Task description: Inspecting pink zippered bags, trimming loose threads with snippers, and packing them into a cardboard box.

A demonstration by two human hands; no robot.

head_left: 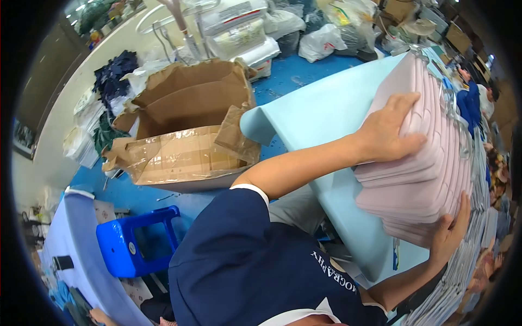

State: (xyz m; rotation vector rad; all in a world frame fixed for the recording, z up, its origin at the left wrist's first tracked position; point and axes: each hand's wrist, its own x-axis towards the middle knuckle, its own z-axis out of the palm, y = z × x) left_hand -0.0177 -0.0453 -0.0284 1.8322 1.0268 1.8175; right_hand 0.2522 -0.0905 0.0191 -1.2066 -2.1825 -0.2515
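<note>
A thick stack of pale pink flat pieces (429,168) stands on edge on a light blue table (321,114). Crinkled clear plastic (451,103) runs along the stack's far side. My left hand (389,133) lies flat against the stack's upper face, fingers spread over the pieces. My right hand (451,233) presses against the stack's lower end, fingers curled around its edge. Both hands clamp the stack between them. My navy shirt fills the lower middle of the view.
A torn, open cardboard box (185,130) sits on the blue floor left of the table. A blue plastic stool (133,242) stands below it. White filled bags (321,41) are piled at the back. Stacked sheets (467,261) line the right edge; a person in blue (472,102) works beyond.
</note>
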